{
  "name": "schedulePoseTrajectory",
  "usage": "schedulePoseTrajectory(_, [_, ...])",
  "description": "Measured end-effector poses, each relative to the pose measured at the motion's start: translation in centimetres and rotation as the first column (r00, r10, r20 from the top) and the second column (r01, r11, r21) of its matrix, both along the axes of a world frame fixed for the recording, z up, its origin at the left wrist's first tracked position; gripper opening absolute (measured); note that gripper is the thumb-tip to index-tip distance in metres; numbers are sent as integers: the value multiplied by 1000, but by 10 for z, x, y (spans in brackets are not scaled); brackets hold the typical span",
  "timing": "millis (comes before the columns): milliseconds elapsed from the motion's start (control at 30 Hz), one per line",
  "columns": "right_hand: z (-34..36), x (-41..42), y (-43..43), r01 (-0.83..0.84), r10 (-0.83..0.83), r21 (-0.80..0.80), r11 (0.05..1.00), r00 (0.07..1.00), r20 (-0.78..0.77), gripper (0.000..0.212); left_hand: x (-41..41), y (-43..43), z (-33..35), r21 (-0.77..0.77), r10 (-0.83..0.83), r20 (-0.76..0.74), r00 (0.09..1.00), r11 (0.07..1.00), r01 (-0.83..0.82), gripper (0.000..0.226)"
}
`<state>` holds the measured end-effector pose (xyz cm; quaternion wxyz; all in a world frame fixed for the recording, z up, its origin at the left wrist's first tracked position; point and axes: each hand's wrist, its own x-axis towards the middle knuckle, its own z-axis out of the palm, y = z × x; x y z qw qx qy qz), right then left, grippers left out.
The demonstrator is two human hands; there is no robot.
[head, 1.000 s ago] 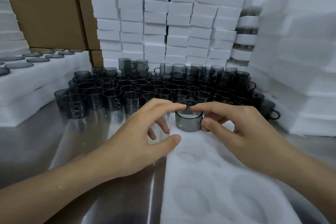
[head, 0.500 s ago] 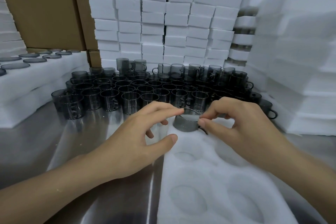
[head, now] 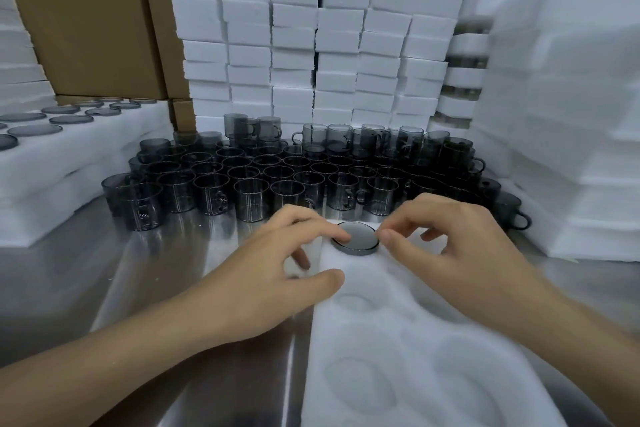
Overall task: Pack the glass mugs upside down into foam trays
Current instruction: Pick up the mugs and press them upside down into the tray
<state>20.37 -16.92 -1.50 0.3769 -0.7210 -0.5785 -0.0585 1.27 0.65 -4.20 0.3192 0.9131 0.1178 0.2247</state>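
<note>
1. Lowered along with the mug, both hands stay loosely spread: left hand (head: 263, 274) rests its index tip on the base, right hand (head: 460, 253) touches the right edge.
2. The mug (head: 358, 236) sits inverted in the far-left pocket of the foam tray (head: 398, 322); press evenly until flush.
3. Upright mugs (head: 249, 191) wait beyond.

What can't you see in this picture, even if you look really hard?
All in the head view:
- Mug: only its base shows; the foam tray hides its body and handle.
- Foam tray: near end cut off by the bottom edge.
- Right hand: unclear whether its fingers pinch the mug or just touch it.
- Loose mugs at the back: too dark and crowded to count.
- Print on the cardboard box: too small to read.
</note>
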Motion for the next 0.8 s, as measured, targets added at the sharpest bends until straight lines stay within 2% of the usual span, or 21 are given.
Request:
schedulePoseTrajectory(100, [1, -2, 1, 28, -25, 118, 993, 999, -29, 12, 6, -3, 0, -114, 83, 35, 996, 990, -78, 42])
schedulePoseTrajectory(200, [2, -4, 0, 49, -43, 200, 979, 998, -35, 12, 10, -3, -1, -242, 118, 128, 985, 967, -84, 37])
schedulePoseTrajectory(267, [4, -4, -1, 61, -50, 242, 968, 997, -52, 12, 11, 5, -1, -245, 172, 172, 970, 961, -127, 32])
schedulePoseTrajectory(367, [5, -4, -1, 64, -56, 228, 972, 997, -44, 11, 9, 26, -1, -253, 278, 223, 934, 942, -220, 25])
schedulePoseTrajectory(400, [5, -4, -1, 62, -56, 207, 976, 998, -35, 10, 9, 33, -1, -262, 291, 224, 930, 937, -231, 30])
schedulePoseTrajectory(467, [1, -3, 0, 58, -58, 110, 992, 998, -1, 6, 8, 43, 0, -291, 258, 207, 944, 937, -193, 37])
schedulePoseTrajectory(567, [-8, -2, 1, 44, -42, -42, 998, 998, 50, 19, 7, 49, 1, -270, 149, 194, 970, 958, -93, 26])
schedulePoseTrajectory(633, [-10, -2, 2, 20, -18, -49, 999, 999, 47, 27, 7, 51, -2, -228, 119, 215, 969, 971, -68, 26])
schedulePoseTrajectory(700, [-9, -2, 2, -18, 18, -9, 1000, 1000, 4, 29, 9, 53, -4, -228, 132, 307, 942, 972, -62, 20])
schedulePoseTrajectory(767, [-8, -3, 2, -44, 44, 2, 999, 999, -20, 31, 11, 59, -8, -188, 207, 406, 890, 972, -140, 20])
schedulePoseTrajectory(800, [-8, -3, 2, -54, 54, 7, 999, 998, -32, 33, 11, 64, -10, -115, 243, 434, 867, 970, -215, 27])
